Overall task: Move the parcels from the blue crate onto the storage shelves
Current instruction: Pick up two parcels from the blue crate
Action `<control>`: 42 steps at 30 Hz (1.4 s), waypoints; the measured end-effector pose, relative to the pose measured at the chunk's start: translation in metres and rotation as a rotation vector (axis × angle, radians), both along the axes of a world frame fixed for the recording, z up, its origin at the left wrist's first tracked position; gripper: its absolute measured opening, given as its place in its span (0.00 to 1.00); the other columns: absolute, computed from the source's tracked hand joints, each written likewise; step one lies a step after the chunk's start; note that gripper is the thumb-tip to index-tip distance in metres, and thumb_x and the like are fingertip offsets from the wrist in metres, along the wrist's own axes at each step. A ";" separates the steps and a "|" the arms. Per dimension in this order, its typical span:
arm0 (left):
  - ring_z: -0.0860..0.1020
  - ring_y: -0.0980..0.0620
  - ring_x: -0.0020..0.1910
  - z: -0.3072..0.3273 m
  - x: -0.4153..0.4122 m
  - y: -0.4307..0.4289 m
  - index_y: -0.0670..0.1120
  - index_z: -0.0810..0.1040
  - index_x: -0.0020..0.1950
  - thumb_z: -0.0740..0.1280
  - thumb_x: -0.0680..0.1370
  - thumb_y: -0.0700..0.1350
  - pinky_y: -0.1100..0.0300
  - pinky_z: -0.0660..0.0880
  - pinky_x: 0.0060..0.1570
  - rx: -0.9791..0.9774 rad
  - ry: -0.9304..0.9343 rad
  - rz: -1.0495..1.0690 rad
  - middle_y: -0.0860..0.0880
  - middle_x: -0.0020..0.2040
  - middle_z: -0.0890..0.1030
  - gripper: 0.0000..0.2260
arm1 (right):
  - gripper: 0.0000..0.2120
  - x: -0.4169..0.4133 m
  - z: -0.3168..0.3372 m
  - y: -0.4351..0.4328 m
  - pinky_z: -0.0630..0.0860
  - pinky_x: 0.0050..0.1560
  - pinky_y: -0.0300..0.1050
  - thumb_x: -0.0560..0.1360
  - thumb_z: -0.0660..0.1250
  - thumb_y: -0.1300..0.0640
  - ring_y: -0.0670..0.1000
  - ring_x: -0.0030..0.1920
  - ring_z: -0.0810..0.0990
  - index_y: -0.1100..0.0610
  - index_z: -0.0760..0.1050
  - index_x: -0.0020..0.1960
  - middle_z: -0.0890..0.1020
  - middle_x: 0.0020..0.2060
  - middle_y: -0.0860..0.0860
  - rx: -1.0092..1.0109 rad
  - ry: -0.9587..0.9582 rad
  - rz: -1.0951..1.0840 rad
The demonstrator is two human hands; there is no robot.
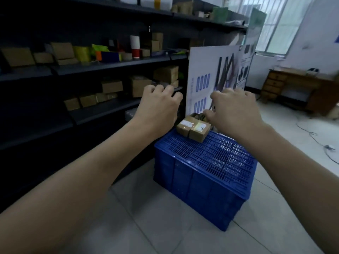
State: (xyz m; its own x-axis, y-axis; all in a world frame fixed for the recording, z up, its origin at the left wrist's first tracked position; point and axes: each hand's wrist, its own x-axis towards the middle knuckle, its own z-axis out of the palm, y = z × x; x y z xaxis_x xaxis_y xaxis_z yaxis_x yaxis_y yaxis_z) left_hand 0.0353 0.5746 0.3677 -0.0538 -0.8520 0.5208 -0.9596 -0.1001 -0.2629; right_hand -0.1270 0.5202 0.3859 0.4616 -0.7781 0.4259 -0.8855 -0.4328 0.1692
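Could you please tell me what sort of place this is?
Probably a small stockroom or parcel storeroom: dark shelves hold many cardboard boxes, a blue crate carries taped parcels on its top, and a wooden desk stands nearby.
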 end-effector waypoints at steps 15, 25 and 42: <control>0.72 0.45 0.61 -0.038 0.074 -0.274 0.47 0.69 0.69 0.61 0.78 0.47 0.52 0.64 0.61 0.065 0.178 -0.246 0.46 0.64 0.74 0.19 | 0.26 0.053 -0.051 -0.237 0.69 0.60 0.56 0.77 0.60 0.40 0.61 0.63 0.71 0.57 0.72 0.66 0.76 0.63 0.58 0.145 -0.173 -0.185; 0.72 0.45 0.61 -0.106 0.094 -0.499 0.47 0.69 0.69 0.63 0.78 0.48 0.49 0.66 0.61 0.201 0.386 -0.189 0.46 0.64 0.73 0.20 | 0.23 0.070 -0.127 -0.476 0.71 0.56 0.55 0.78 0.61 0.43 0.60 0.61 0.72 0.58 0.71 0.65 0.76 0.60 0.58 0.366 -0.202 -0.143; 0.71 0.52 0.50 -0.351 0.183 -0.770 0.42 0.69 0.69 0.67 0.76 0.43 0.60 0.68 0.46 0.714 1.041 0.037 0.42 0.65 0.73 0.22 | 0.29 0.086 -0.363 -0.726 0.72 0.57 0.49 0.79 0.63 0.48 0.58 0.64 0.73 0.59 0.61 0.75 0.70 0.70 0.59 0.944 -0.292 -0.321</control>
State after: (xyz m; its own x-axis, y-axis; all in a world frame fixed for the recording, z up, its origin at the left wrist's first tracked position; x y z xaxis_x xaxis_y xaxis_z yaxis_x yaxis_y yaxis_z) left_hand 0.2185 -0.1958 0.0170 0.1333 -0.9525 -0.2739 -0.7437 -0.2788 0.6076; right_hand -0.0414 -0.2060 0.0225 0.1503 -0.9213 -0.3586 -0.9346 -0.0142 -0.3554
